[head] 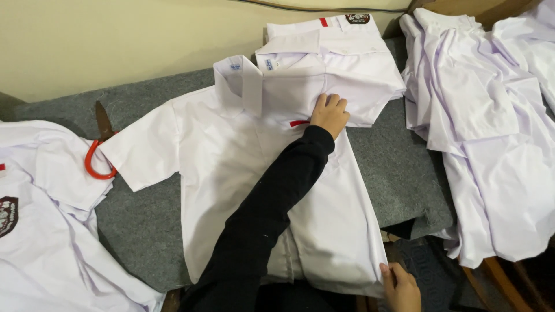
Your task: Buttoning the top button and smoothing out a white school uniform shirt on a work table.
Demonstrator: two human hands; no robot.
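I am folding the shirt (231, 173) on the desk (399, 173). My left hand (329, 114) presses flat near its collar; my right hand (400, 287) pinches the hem, I think. Next comes a neat fold across.

The flat white short-sleeved cloth shirt (231, 156) looks smooth and matt; the grey table covering (399, 167) is rough felt; the red-handled scissors (99, 151) have glossy plastic loops.

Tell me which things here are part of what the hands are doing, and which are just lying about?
In use:
- white shirt spread on the grey mat
- left hand pressing its chest
- right hand at its hem

Lying about:
- folded shirt behind
- heap of shirts at right
- shirts at left
- red-handled scissors
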